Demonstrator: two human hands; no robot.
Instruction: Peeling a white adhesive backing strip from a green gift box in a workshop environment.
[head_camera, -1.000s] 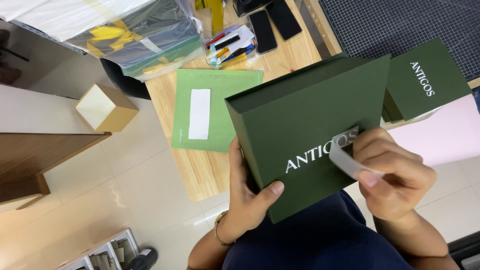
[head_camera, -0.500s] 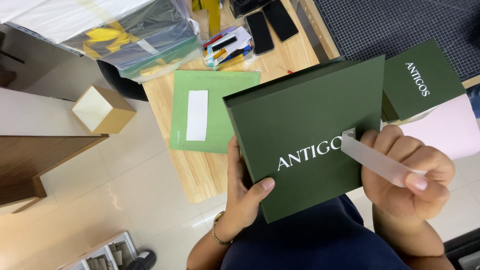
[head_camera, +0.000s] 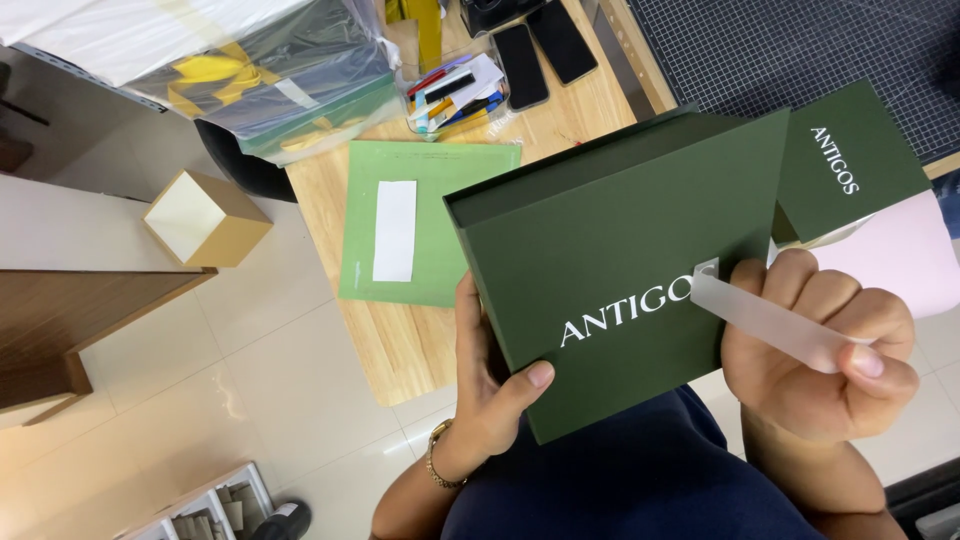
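A dark green box lid (head_camera: 610, 250) with white lettering is held up over my lap. My left hand (head_camera: 490, 385) grips its lower left edge, thumb on the front face. My right hand (head_camera: 820, 345) pinches a translucent white strip (head_camera: 770, 322) whose far end touches the lid's face beside the lettering. A second dark green box (head_camera: 850, 165) with white lettering rests behind, at the right, on a pale pink sheet (head_camera: 905, 250).
A wooden table (head_camera: 400, 340) holds a green envelope (head_camera: 440, 225) with a white label, a clear tray of pens (head_camera: 455, 95), two black phones (head_camera: 545, 45) and a black cutting mat (head_camera: 780, 50). Wrapped boxes (head_camera: 250, 70) and a small gold box (head_camera: 205, 215) are at the left.
My right hand has drawn the strip out to the right across the lid, uncovering more of the lettering. The lid has shifted slightly left and up.
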